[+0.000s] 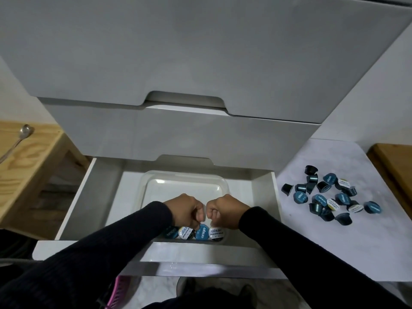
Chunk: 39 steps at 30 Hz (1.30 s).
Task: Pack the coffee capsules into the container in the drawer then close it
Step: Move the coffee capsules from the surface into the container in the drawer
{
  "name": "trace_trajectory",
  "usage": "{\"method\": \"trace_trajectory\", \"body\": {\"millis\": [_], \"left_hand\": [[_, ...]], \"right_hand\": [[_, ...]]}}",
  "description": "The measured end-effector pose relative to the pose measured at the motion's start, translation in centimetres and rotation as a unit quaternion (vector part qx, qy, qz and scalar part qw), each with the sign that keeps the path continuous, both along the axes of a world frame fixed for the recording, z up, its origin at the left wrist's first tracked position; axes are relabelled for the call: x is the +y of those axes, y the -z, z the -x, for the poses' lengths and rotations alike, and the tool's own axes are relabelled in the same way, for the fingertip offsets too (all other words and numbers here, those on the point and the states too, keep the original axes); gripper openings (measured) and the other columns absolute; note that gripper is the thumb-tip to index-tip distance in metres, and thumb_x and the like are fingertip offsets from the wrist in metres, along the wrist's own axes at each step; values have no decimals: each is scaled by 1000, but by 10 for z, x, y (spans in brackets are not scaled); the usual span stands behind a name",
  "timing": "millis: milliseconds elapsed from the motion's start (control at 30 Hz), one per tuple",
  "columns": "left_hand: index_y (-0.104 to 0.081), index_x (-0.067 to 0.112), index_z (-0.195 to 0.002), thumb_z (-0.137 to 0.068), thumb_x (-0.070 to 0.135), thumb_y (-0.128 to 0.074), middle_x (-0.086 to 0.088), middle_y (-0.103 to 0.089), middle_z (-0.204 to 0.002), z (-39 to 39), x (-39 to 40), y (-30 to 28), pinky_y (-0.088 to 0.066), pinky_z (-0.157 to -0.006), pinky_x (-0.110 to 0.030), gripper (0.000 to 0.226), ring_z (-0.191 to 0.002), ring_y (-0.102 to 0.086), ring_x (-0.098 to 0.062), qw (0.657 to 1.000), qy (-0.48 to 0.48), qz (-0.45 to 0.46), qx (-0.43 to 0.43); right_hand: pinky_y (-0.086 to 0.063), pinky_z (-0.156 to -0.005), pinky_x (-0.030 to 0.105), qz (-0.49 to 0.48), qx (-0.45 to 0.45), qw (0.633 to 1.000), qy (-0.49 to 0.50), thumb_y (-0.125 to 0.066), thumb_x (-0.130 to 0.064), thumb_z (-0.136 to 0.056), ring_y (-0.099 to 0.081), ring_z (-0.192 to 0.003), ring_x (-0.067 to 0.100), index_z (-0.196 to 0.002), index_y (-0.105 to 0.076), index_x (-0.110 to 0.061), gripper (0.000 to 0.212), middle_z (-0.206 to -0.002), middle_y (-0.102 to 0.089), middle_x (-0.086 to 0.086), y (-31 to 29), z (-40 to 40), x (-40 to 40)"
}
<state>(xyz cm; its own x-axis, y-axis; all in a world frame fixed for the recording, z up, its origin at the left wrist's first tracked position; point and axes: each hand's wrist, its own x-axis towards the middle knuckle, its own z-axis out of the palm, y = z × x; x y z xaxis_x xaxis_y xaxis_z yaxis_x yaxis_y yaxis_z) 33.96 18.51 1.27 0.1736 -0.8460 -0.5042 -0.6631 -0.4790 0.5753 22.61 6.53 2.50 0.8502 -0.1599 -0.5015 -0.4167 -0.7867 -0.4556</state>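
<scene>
**Coffee capsules part packed, most left on the floor**

Coffee capsules (196, 233) stood in a row along the near edge of the clear plastic container (182, 181), lids up: two teal ones and two white ones showed, alternating, with the leftmost half hidden under a sleeve. The rest of the container's floor, toward the back, was bare. The container sat in the open bottom drawer (89, 186) of a white drawer unit, roughly in the middle, with its near side close to the drawer front.

Both hands were down over that row, knuckles up and nearly touching each other. The left hand (186, 210) had its fingers curled tight, the fingertips down at the teal capsule near the middle of the row, seemingly pinching its rim. The right hand (225, 211) was curled in the same way over the white capsule at the right end; whether it truly held that one I could not tell, as the fingertips were hidden. Both arms wore dark sleeves.

To the right of the drawer, on the pale marbled floor (312, 230), lay a loose pile of capsules (327, 197), well apart from the container, some upright, some tipped over, teal, white and dark.

Left of the unit stood a wooden table (26, 170) with a metal spoon (20, 139) on it. The two upper drawers (178, 134) were closed.
</scene>
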Motion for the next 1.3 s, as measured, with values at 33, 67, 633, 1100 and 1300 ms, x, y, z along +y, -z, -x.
{"method": "trace_trajectory", "body": {"millis": [33, 67, 633, 1100, 1300], "left_hand": [[-65, 15, -95, -78, 18, -72, 2, -69, -94, 1, 0, -2, -44, -74, -13, 18, -85, -61, -10, 1000, 3, -7, -9], [-64, 15, -99, -80, 22, -70, 0, -69, -97, 2, 0, -3, -45, -76, -16, 21, -86, -60, -12, 1000, 8, -13, -22], [-39, 13, -134, -95, 29, -41, -5, -49, -133, 71, -9, -32, -40, -98, -26, 42, -123, -45, -18, 941, -198, 92, -257], [-48, 24, -131, -89, 38, -51, 3, -55, -130, 211, -115, -64, -34, -100, -20, 44, -121, -48, -13, 911, -268, 269, -159], [-47, 32, -131, -91, 40, -50, 12, -53, -131, 265, -175, -35, -34, -99, -16, 41, -118, -49, -4, 938, -262, 212, -81]], "right_hand": [[-48, -79, 28, 0, -2, 1000, 5, -63, -5, -75, -52, -78, 15, -90, -64, -9, 16, -82, -59, 0, 0, 1, 0], [-47, -79, 28, 4, -6, 1000, 8, -63, -9, -76, -53, -80, 15, -94, -64, -11, 17, -85, -60, 1, 0, 1, 0], [-55, -68, 23, 193, -280, 936, 97, -43, -35, -72, -67, -84, 23, -94, -66, -9, 41, -88, -69, 7, -14, 44, 9], [-44, -87, 20, 163, -342, 906, 188, -43, -30, -83, -62, -98, 20, -110, -61, -9, 38, -105, -68, 9, -35, 174, -106], [-52, -76, 27, 170, -271, 918, 233, -37, -34, -79, -65, -88, 23, -102, -63, -11, 42, -96, -67, 7, -4, 230, -173]]}}
